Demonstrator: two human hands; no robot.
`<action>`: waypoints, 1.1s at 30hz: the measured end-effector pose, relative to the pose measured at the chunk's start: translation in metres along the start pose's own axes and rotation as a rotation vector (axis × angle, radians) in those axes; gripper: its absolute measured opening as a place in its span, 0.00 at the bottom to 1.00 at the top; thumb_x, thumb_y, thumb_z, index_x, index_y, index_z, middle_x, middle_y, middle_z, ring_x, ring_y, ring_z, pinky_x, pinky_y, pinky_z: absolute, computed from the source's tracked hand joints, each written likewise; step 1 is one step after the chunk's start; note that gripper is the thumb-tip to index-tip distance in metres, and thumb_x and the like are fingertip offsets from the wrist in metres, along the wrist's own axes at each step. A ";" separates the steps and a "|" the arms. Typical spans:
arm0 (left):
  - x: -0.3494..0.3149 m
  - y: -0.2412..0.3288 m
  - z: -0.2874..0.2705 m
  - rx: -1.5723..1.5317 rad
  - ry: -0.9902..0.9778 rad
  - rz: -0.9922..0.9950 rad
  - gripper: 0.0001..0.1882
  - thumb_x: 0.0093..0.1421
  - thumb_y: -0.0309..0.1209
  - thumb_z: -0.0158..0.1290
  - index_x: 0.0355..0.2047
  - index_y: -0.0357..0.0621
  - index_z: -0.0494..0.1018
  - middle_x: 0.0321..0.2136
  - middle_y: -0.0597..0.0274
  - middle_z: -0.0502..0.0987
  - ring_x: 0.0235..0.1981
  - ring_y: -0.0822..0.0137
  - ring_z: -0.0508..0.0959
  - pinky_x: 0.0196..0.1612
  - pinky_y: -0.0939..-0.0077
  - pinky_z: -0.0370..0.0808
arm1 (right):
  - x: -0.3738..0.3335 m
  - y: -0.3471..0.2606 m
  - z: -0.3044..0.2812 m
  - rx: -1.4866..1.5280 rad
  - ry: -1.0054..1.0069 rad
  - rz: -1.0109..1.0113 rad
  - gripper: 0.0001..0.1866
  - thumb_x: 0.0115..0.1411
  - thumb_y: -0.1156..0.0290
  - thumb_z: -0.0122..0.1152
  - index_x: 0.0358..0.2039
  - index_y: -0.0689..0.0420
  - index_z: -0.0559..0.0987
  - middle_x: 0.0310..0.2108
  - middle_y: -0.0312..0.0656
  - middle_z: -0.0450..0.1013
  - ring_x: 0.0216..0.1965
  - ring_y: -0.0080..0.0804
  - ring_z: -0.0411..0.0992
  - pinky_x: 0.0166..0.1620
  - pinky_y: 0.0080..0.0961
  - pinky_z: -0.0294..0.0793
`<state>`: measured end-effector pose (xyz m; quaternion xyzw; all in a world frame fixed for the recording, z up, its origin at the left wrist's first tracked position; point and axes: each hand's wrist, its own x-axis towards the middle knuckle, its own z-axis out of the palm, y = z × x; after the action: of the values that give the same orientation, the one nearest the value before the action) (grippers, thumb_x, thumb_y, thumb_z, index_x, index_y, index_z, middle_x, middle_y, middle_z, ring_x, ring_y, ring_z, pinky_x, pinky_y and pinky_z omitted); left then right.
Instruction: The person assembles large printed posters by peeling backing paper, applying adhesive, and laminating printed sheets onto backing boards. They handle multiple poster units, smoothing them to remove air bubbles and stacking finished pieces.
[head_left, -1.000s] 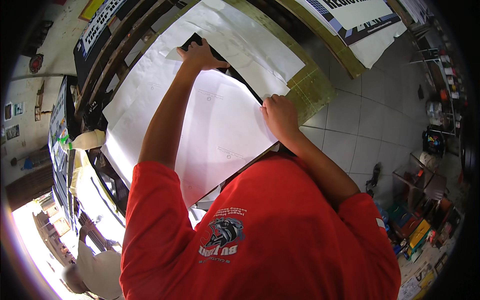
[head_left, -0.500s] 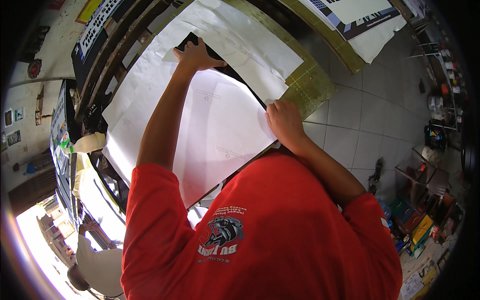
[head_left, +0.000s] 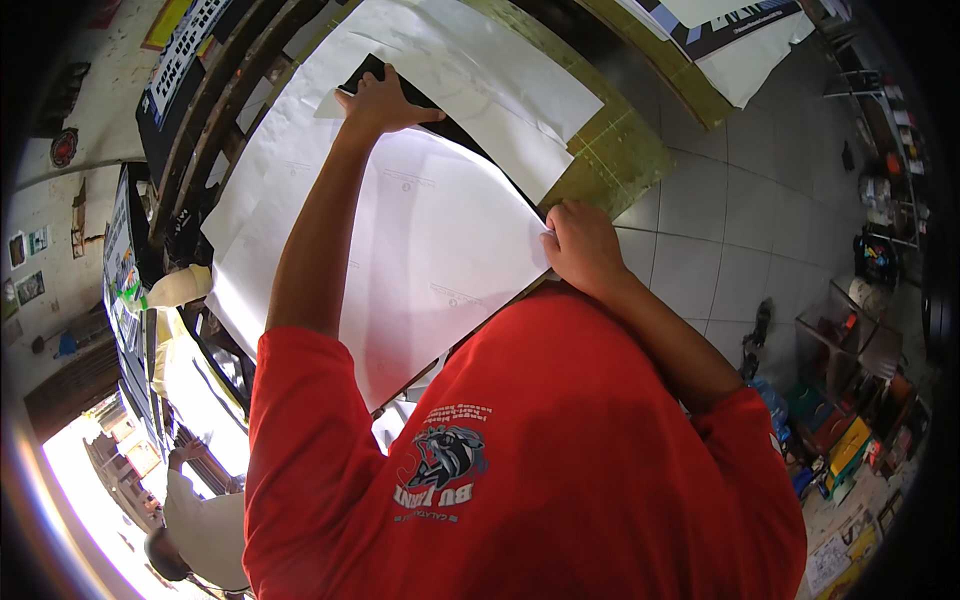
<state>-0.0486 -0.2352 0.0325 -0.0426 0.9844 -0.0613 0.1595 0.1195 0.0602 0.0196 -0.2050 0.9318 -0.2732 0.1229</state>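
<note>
A large white sheet (head_left: 430, 230) with faint printed marks lies over the work table in front of me. Along its far edge shows a strip of black material (head_left: 450, 128), slanting down to the right. My left hand (head_left: 378, 105) reaches across the sheet and rests on the strip's upper end, fingers and thumb spread wide. At the sheet's right corner, my right hand (head_left: 583, 243) has its fingers curled in, pinching the edge where the black strip ends. The fingertips there are partly hidden. More white paper (head_left: 500, 70) lies beyond the strip.
A green cutting mat (head_left: 625, 165) shows beneath the paper. Left of the table stand a pale bottle (head_left: 180, 287) and dark wooden rails (head_left: 215, 110). Another person (head_left: 205, 520) is at lower left. A second table (head_left: 680, 75) with printed sheets stands at upper right, above grey tiles (head_left: 690, 200).
My right hand has moved slightly right and towards me with the sheet's corner. My left hand stays spread on the black strip, a little farther left in the picture.
</note>
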 end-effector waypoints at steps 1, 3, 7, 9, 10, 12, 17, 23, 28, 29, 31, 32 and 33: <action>0.001 0.000 0.001 0.001 -0.005 0.000 0.66 0.33 0.69 0.57 0.64 0.38 0.47 0.59 0.33 0.57 0.63 0.47 0.57 0.58 0.32 0.43 | -0.001 0.000 -0.001 -0.006 -0.008 0.007 0.08 0.51 0.70 0.59 0.27 0.60 0.73 0.29 0.47 0.70 0.35 0.45 0.69 0.40 0.40 0.68; 0.001 0.000 0.001 0.002 -0.014 0.001 0.66 0.33 0.69 0.57 0.64 0.38 0.48 0.59 0.33 0.57 0.63 0.47 0.57 0.58 0.32 0.43 | -0.003 0.001 -0.002 0.010 -0.011 0.020 0.07 0.51 0.70 0.59 0.26 0.59 0.73 0.29 0.46 0.70 0.35 0.45 0.69 0.40 0.40 0.68; 0.001 0.000 0.001 0.012 -0.019 -0.005 0.65 0.34 0.69 0.56 0.65 0.39 0.47 0.59 0.34 0.56 0.63 0.48 0.57 0.58 0.32 0.43 | -0.012 0.006 0.002 0.027 0.060 0.008 0.07 0.51 0.71 0.60 0.24 0.59 0.72 0.27 0.45 0.69 0.33 0.45 0.68 0.38 0.39 0.67; 0.001 0.000 0.001 0.009 -0.010 -0.003 0.65 0.35 0.70 0.56 0.65 0.40 0.47 0.60 0.34 0.56 0.63 0.48 0.56 0.58 0.32 0.42 | -0.016 0.009 0.005 0.019 0.081 -0.003 0.07 0.51 0.71 0.59 0.24 0.58 0.71 0.26 0.44 0.69 0.32 0.44 0.68 0.37 0.39 0.66; 0.001 0.000 0.001 0.009 -0.012 -0.002 0.65 0.35 0.70 0.56 0.65 0.40 0.48 0.60 0.34 0.56 0.64 0.48 0.56 0.58 0.32 0.42 | -0.018 0.010 0.005 0.015 0.092 -0.008 0.07 0.51 0.71 0.59 0.24 0.58 0.71 0.26 0.44 0.69 0.32 0.44 0.68 0.36 0.39 0.66; 0.001 -0.001 0.001 0.010 -0.017 0.000 0.65 0.35 0.69 0.56 0.65 0.39 0.48 0.60 0.34 0.56 0.64 0.48 0.56 0.58 0.32 0.42 | -0.023 0.010 0.004 0.014 0.110 -0.017 0.07 0.51 0.71 0.59 0.23 0.58 0.71 0.26 0.44 0.69 0.32 0.44 0.68 0.36 0.39 0.65; 0.002 0.000 0.002 0.007 -0.018 0.012 0.66 0.35 0.70 0.56 0.64 0.36 0.47 0.59 0.33 0.57 0.64 0.48 0.55 0.58 0.33 0.43 | -0.033 0.016 0.004 0.014 0.106 -0.031 0.06 0.52 0.70 0.59 0.24 0.58 0.71 0.26 0.43 0.68 0.32 0.43 0.68 0.36 0.39 0.65; 0.002 -0.003 0.006 -0.023 -0.004 0.030 0.67 0.34 0.71 0.56 0.64 0.35 0.47 0.59 0.32 0.56 0.65 0.48 0.53 0.59 0.32 0.42 | -0.041 0.017 0.002 0.006 0.150 -0.143 0.05 0.52 0.71 0.57 0.24 0.56 0.72 0.26 0.40 0.67 0.32 0.40 0.67 0.36 0.37 0.65; -0.002 -0.010 0.015 -0.088 0.083 0.055 0.67 0.34 0.70 0.57 0.64 0.35 0.46 0.59 0.31 0.55 0.65 0.47 0.52 0.59 0.31 0.40 | -0.042 0.025 0.009 -0.092 0.199 -0.349 0.04 0.50 0.72 0.57 0.27 0.56 0.74 0.27 0.37 0.66 0.32 0.34 0.67 0.36 0.33 0.65; -0.002 -0.010 0.016 -0.089 0.081 0.055 0.67 0.34 0.70 0.57 0.64 0.35 0.46 0.59 0.31 0.55 0.65 0.48 0.52 0.59 0.31 0.41 | -0.042 0.027 0.009 -0.125 0.202 -0.386 0.04 0.49 0.72 0.56 0.27 0.56 0.74 0.27 0.36 0.66 0.32 0.33 0.67 0.36 0.32 0.65; -0.003 -0.010 0.014 -0.092 0.066 0.053 0.67 0.34 0.70 0.57 0.64 0.36 0.46 0.60 0.32 0.55 0.65 0.48 0.53 0.59 0.31 0.41 | -0.042 0.027 0.005 -0.191 0.208 -0.459 0.05 0.49 0.72 0.55 0.28 0.56 0.74 0.27 0.35 0.65 0.33 0.31 0.66 0.36 0.30 0.65; -0.002 -0.009 0.013 -0.094 0.052 0.051 0.67 0.34 0.70 0.57 0.64 0.37 0.47 0.60 0.32 0.55 0.65 0.48 0.53 0.59 0.31 0.41 | -0.042 0.028 0.004 -0.202 0.191 -0.479 0.05 0.49 0.72 0.54 0.28 0.56 0.74 0.27 0.35 0.65 0.33 0.31 0.66 0.36 0.29 0.64; -0.002 -0.007 0.010 -0.096 0.041 0.049 0.67 0.34 0.70 0.57 0.65 0.38 0.47 0.60 0.33 0.55 0.65 0.48 0.53 0.59 0.31 0.41 | -0.041 0.029 0.003 -0.213 0.175 -0.499 0.04 0.50 0.72 0.53 0.28 0.56 0.74 0.27 0.34 0.65 0.33 0.30 0.65 0.36 0.29 0.64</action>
<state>-0.0426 -0.2433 0.0247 -0.0247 0.9900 -0.0110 0.1384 0.1477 0.0992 0.0060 -0.4154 0.8830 -0.2122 -0.0516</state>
